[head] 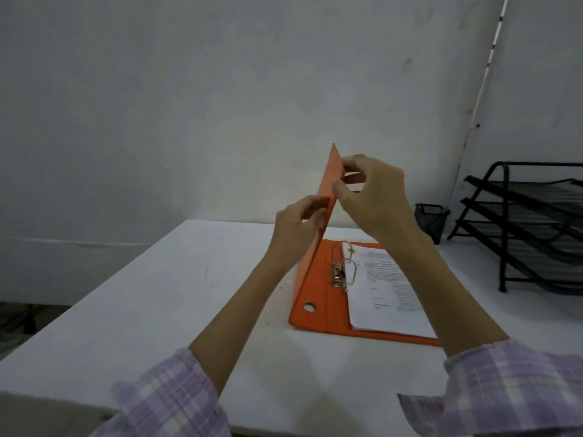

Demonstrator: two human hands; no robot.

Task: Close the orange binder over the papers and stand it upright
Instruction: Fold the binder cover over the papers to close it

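Note:
An orange binder [315,294] lies open on the white table [157,294]. Its back cover rests flat and holds a stack of printed papers [388,294] on the metal ring mechanism [342,272]. The front cover [329,175] is raised almost vertical, seen edge-on. My left hand [296,228] pinches the raised cover's edge lower down from the left. Higher up, my right hand [375,197] grips the same edge from the right. Both forearms reach in from the bottom of the view in checked sleeves.
A black wire letter tray rack [530,222] with three tiers stands at the table's right back. A small black mesh pot [433,219] sits beside it against the white wall. The table's left edge runs diagonally, with floor beyond.

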